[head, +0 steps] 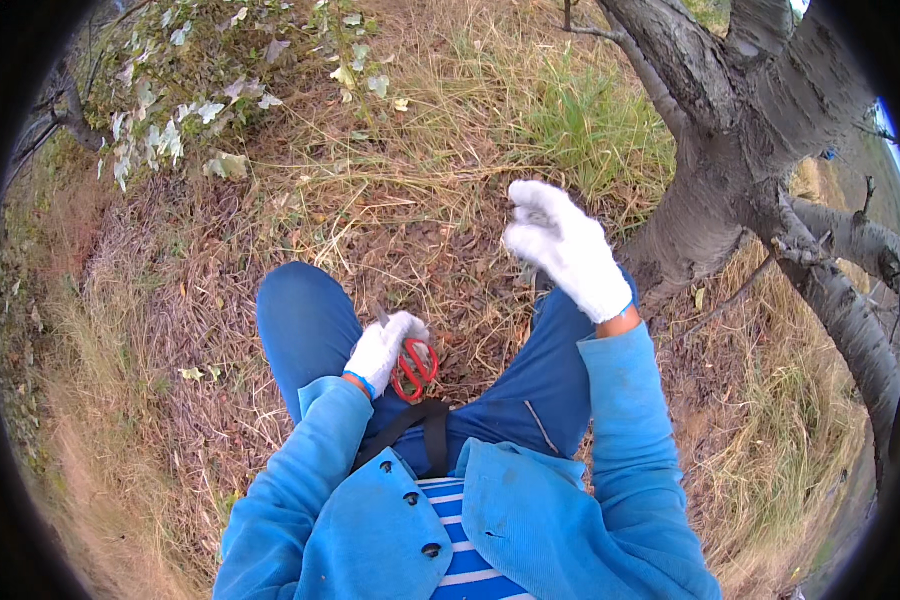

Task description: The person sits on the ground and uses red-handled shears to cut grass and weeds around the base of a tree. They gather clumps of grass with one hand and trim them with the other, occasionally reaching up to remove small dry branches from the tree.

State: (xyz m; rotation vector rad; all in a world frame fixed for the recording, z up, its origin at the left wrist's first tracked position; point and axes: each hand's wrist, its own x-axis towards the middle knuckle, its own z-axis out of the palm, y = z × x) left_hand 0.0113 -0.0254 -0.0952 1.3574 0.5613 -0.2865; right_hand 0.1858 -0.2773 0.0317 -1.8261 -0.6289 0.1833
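My left hand [386,349], in a white knit glove, is closed around a pair of scissors with red handles [415,369]. The handle loops stick out towards my lap, and a bit of the metal blade shows above the knuckles. Raised over my right knee, my right hand [562,244] wears a matching white glove. Its thumb and fingers are curved with a gap between them, and nothing shows in it. The tree trunk is just to its right.
A grey-barked tree trunk [709,176] forks on the right, with thick branches [844,307] reaching down beside me. Dry grass and dead leaves [450,262] cover the ground. Green grass [589,127] grows near the trunk. Pale-leaved plants [169,139] stand at upper left.
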